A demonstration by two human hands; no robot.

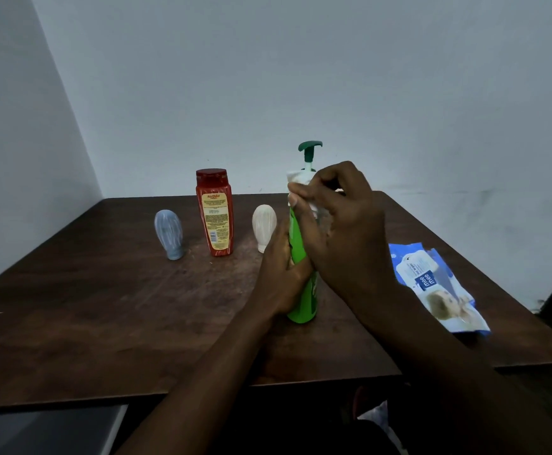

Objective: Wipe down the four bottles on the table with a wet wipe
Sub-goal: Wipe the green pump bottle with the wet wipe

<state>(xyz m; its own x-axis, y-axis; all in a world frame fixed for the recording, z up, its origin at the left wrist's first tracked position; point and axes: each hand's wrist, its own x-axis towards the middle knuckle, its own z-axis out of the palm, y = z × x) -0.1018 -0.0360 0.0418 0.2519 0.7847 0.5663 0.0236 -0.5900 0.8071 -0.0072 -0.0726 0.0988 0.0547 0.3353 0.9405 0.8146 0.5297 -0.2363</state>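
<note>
Both hands were on the green pump bottle (pixel 302 303), which stood upright near the middle of the dark wooden table (pixel 104 307), towards its front edge. The left hand (pixel 281 274) gripped the bottle's body from the left, fingers curled round its lower half and out of sight behind it. The right hand (pixel 343 221) was higher up at the shoulder of the bottle, fingers bent, pinching a white wet wipe (pixel 296 177) against the neck; the wipe bunched up around the base of the pump stem and showed between thumb and fingertips. Above that hand rose the dark green pump head (pixel 310 149), its spout turned to the right.

Just left of the green bottle, and partly behind the left hand, stood a small white bottle (pixel 264 221), rounded at the top and resting on its narrow cap end. Further left was a tall red bottle (pixel 215 213) with a red cap and a yellow label facing me, upright and apart from the white one. Beyond that, furthest left, stood a small blue-grey bottle (pixel 169 234) of the same rounded shape as the white one, also on its cap end.

To the right of the person's right forearm a blue and white pack of wipes (pixel 439 287) lay flat on the table, near the right edge. Behind it all ran a plain pale wall (pixel 301 77), meeting another at the table's far left corner.
</note>
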